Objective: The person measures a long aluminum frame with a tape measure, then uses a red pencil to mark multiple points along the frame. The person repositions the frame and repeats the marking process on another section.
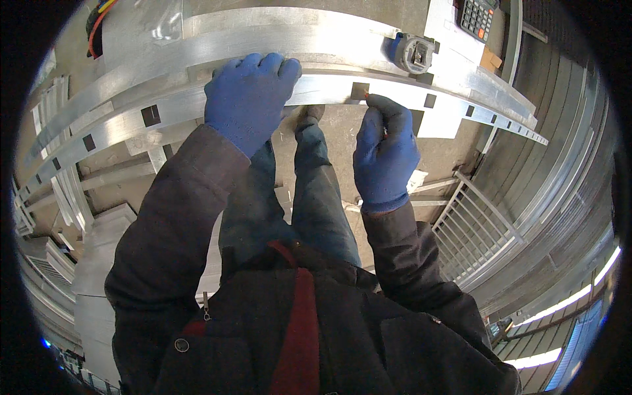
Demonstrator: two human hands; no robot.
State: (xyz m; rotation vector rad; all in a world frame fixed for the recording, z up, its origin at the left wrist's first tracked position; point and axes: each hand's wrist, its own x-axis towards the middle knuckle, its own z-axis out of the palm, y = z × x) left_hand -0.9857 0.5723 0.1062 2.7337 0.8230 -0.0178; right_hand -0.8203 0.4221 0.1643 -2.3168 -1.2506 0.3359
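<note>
A long silver metal profile (131, 118) with square cut-outs lies across a workbench in front of me. My left hand (247, 99), in a blue glove, presses down on its near rail, fingers curled over the top edge. My right hand (384, 155), also gloved in blue, pinches a small orange-tipped marker (364, 99) against the rail's near face beside a square hole. A grey and blue tape measure (413, 54) sits on the profile just right of my hands.
A calculator (477, 16) lies on a white sheet at the upper right. More metal rails are stacked at the left (62, 191). A metal grille (471, 230) stands on the floor at the right. Cables (97, 20) lie at the top left.
</note>
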